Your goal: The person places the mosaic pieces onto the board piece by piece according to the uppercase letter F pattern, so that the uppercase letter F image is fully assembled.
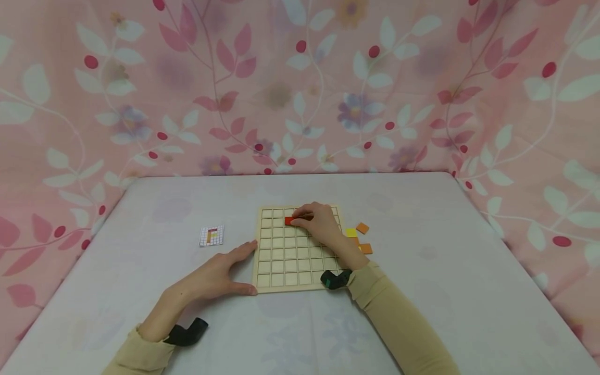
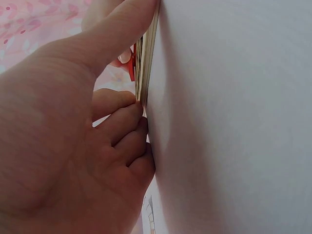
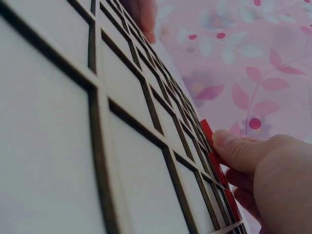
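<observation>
From the head we see the left hand (image 1: 211, 273) spread against a pale wooden grid board (image 1: 278, 268), apparently steadying it; the left wrist shows fingertips (image 2: 131, 117) at its edge; the right wrist, the right hand (image 3: 273, 178) pinching a flat red tile (image 3: 207, 130) at the board's far part, seemingly for control.

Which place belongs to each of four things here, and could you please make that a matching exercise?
1. Left hand
2. Right hand
3. Gridded card
4. Orange tiles

A. To the right of the board
B. Touching the board's left edge
C. Left of the board, apart from it
D. Touching a red tile

Pairs: 1-B, 2-D, 3-C, 4-A
</observation>
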`<state>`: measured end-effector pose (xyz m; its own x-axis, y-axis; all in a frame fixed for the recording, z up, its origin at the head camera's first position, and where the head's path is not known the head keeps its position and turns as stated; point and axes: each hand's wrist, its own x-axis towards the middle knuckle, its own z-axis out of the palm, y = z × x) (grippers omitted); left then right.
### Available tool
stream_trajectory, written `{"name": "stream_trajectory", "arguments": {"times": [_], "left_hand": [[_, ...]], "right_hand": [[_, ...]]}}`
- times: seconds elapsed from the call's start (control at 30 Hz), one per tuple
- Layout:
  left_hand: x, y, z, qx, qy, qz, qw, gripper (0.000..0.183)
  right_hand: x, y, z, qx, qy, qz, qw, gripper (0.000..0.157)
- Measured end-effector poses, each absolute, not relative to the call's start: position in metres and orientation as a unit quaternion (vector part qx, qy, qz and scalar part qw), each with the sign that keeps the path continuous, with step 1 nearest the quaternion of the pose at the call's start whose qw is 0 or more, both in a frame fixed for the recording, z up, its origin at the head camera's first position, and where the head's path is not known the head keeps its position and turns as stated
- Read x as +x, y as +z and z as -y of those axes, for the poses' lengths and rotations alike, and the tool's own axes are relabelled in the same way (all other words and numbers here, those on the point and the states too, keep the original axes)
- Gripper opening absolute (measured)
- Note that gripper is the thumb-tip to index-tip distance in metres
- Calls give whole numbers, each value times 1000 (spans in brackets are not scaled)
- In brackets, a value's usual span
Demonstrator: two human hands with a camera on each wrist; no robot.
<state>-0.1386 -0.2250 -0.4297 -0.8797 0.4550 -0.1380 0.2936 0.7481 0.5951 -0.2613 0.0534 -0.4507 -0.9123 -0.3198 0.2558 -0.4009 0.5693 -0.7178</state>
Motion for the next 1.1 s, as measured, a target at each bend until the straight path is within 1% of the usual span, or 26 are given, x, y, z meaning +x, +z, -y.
{"name": "stream_trajectory", "arguments": {"times": [0.2,0.5,1.1], "left_hand": [[-139,-429,225,204,290,-925,138,108],[-138,-427,225,202,291,-925,139,108],[-138,-428,223,197,292,-925,143,108]], "right_hand": [[-260,-450,-53,212,404,888,51,19],[-260,-453,-54,244,375,891,74,19],[-259,-452,-53,247,372,892,74,20]]}}
